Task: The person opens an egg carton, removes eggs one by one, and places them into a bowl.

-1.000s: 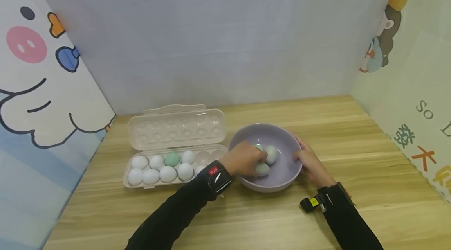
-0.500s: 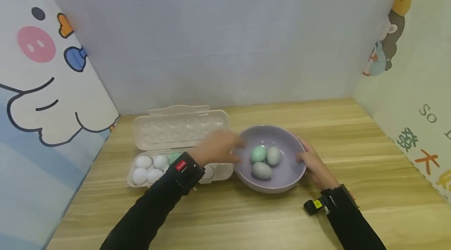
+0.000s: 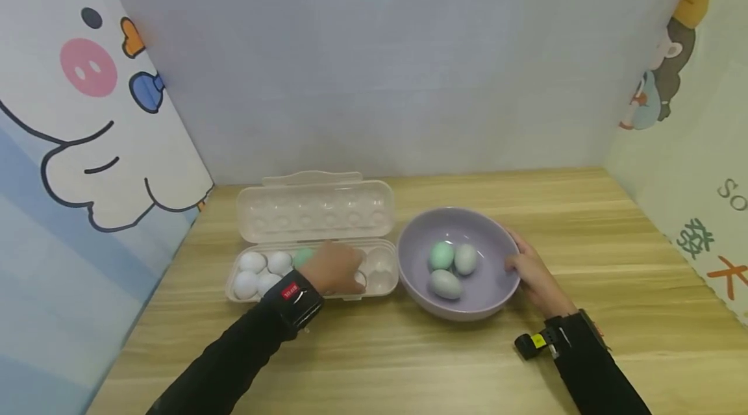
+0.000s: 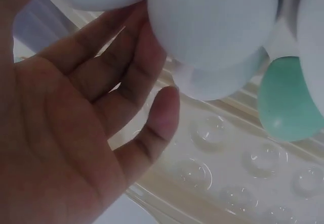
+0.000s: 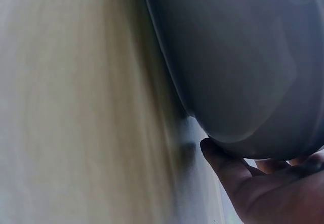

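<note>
My left hand (image 3: 334, 267) is over the egg carton (image 3: 382, 264), its fingers among the white eggs. In the left wrist view, the bent, spread fingers reach up beside a white egg (image 4: 212, 21), and the palm holds nothing. A green egg (image 4: 288, 100) sits farther along the row. Part of the carton's contents is hidden under the hand. With my right hand (image 3: 534, 278) I grip the right rim of a purple bowl (image 3: 487, 252), thumb inside and fingers outside. One green egg (image 3: 441, 255) and two pale eggs (image 3: 446, 284) lie in the bowl.
The carton's clear lid (image 3: 315, 210) is folded back toward the rear wall (image 3: 374, 64). Bowl and carton stand close together on a wooden table (image 3: 397, 363). Printed side panels (image 3: 701, 162) border the table left and right.
My left hand has withdrawn from the eggs in the bowl and moved left to the carton. My right hand keeps its grip on the bowl. The head view has shifted slightly.
</note>
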Motion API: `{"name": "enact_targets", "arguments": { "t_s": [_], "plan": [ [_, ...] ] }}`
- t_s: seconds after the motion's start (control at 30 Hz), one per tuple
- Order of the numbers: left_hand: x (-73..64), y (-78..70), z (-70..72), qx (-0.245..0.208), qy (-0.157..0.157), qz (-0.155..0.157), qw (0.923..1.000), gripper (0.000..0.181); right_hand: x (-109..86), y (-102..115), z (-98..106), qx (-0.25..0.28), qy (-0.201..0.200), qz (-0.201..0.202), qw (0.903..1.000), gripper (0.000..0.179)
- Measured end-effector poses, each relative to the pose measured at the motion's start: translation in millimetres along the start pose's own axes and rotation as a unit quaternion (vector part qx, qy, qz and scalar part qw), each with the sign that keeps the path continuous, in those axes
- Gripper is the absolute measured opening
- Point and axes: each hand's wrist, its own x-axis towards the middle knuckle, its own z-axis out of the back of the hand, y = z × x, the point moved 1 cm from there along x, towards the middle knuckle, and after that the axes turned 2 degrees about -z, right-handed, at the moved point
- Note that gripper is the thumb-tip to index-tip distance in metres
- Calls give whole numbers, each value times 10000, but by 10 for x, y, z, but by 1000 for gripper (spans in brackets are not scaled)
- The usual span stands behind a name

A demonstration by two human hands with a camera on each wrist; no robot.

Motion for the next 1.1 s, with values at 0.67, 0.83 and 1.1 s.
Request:
{"name": "enact_targets", "arguments": {
  "t_s": [0.67, 0.83, 1.1],
  "plan": [
    [39, -39, 135, -706, 150, -172, 9972, 30, -2, 23, 0, -1, 103, -116, 9999, 85],
    [68, -48, 391, -1207, -212, -509, 9912, 19, -8, 30, 14, -40, 40, -179, 9998, 86],
    [319, -225, 593, -692, -1216, -1223, 9826, 19, -11, 4, 1, -33, 43, -78, 10000, 85]
  ]
}}
